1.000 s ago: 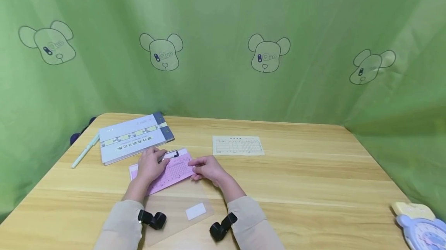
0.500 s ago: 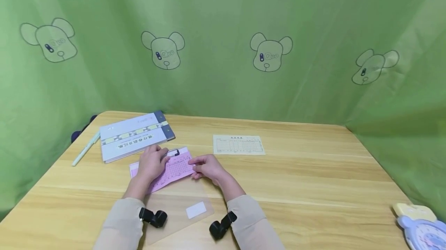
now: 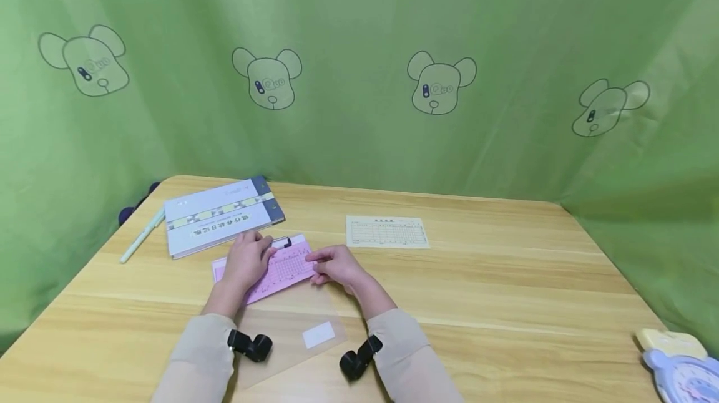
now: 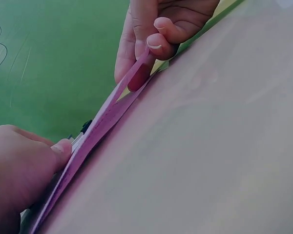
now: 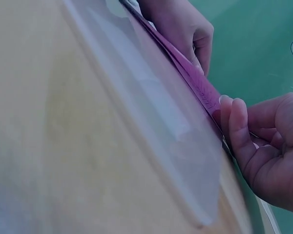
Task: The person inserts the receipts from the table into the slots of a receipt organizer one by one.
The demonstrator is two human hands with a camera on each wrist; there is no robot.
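Note:
A pink printed form [image 3: 289,266] lies on a small clipboard with a metal clip [image 3: 282,242] at its far edge. My left hand [image 3: 247,262] holds the clipboard at that edge, its thumb beside the clip; most of its fingers are hidden. At the form's right corner, my right hand [image 3: 337,266] pinches the pink paper between thumb and fingers. The left wrist view shows the corner of the pink paper [image 4: 105,114] lifted, with a gap between layers. Nearer the body lies a translucent plastic folder [image 3: 281,328] bearing a white label [image 3: 318,334].
A grey-blue account book [image 3: 219,219] lies at the back left, with a pale green pen [image 3: 140,237] beside it. A cream printed form [image 3: 387,232] lies beyond my right hand. At the table's right edge are a blue bear-shaped clock [image 3: 685,375] and a yellow object [image 3: 671,342].
The whole head view has shifted slightly. Both hands keep their places on the clipboard and pink form; the form's near edge bowed up half a second ago and looks flatter now.

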